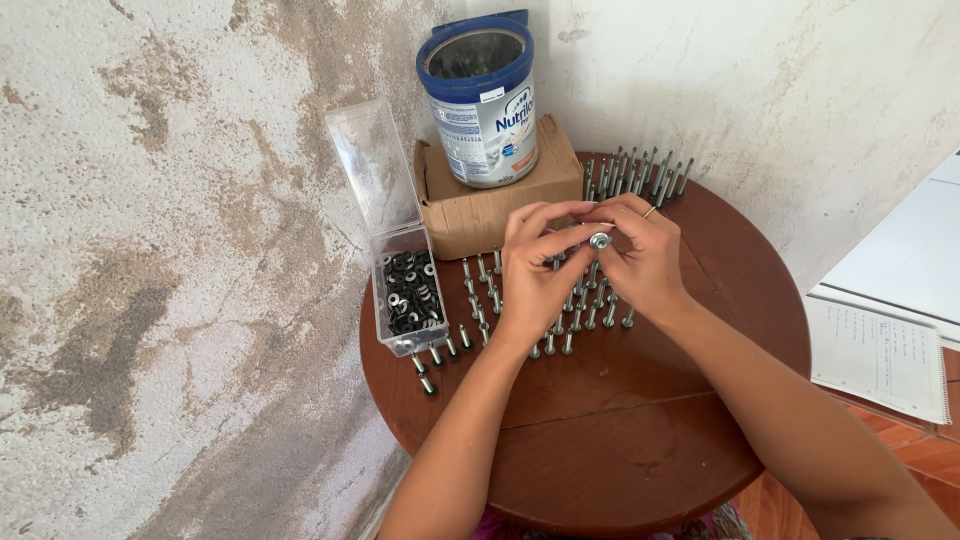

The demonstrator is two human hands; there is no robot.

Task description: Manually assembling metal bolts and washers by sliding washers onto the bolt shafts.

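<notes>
Bolts [560,305] stand finished in rows at mid-frame while our left hand [535,275] and right hand [645,260] pinch one bolt and washer [600,240] in closed fingers above the table [620,430], black washers [410,295] remaining in the clear box.

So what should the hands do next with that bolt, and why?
Probably stand it head-down among the upright bolts on the round table. Both the left hand and right hand pinch one bolt that seems to carry a washer already, and the standing ones look the same.
</notes>
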